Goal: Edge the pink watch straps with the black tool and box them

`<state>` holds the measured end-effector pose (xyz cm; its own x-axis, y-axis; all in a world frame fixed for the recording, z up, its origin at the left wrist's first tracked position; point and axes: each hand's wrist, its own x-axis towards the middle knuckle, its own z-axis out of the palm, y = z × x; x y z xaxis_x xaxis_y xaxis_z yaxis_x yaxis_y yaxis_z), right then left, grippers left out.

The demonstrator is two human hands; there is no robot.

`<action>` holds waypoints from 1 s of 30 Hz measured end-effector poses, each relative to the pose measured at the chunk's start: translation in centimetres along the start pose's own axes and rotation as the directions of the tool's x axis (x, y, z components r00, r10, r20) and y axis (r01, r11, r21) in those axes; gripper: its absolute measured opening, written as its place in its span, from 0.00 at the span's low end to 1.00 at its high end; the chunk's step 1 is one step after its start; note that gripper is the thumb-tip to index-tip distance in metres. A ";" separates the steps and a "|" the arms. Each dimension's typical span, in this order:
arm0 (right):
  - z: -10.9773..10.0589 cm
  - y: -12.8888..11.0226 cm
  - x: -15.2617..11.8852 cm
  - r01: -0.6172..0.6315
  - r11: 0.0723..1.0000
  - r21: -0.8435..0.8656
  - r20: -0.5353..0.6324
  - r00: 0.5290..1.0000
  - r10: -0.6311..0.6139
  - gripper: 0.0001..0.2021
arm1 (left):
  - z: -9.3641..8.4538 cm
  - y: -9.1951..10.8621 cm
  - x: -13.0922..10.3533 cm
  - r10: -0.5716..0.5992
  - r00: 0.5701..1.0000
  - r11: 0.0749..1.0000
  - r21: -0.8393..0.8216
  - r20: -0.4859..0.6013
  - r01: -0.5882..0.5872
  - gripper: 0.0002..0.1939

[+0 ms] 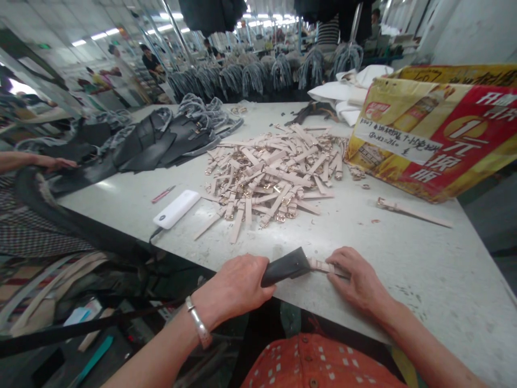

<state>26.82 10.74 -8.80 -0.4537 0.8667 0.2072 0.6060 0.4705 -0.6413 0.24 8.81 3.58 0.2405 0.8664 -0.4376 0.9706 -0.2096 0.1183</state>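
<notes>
Near the table's front edge, my left hand (pixel 238 283), with a silver bracelet at the wrist, is closed round a black-handled tool (pixel 286 267). At the tool's right end lies a pale pink strap (pixel 319 264). My right hand (pixel 354 276) has its fingers closed on the strap's other end. Beyond my hands is a heap of pale pink straps with gold buckles (pixel 270 172). One separate strap (pixel 416 212) lies flat at the right.
A yellow and red box (pixel 436 134) stands at the right. Black leather pieces (pixel 161 137) are piled at the left. A white power bank (pixel 176 209) and a red cutter (pixel 163 194) lie left of the heap. Another person's hand (pixel 54 163) rests at the far left.
</notes>
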 end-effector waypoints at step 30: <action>0.1 0.4 0.0 -0.023 0.999 0.049 -0.044 0.999 0.025 0.13 | -3.2 2.2 3.3 0.025 0.999 0.989 0.147 0.029 -0.029 0.15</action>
<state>27.02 10.89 -9.14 -0.4093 0.8847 0.2232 0.5833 0.4418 -0.6815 3.14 12.67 5.20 0.2648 0.8472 -0.4606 0.9542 -0.2992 -0.0018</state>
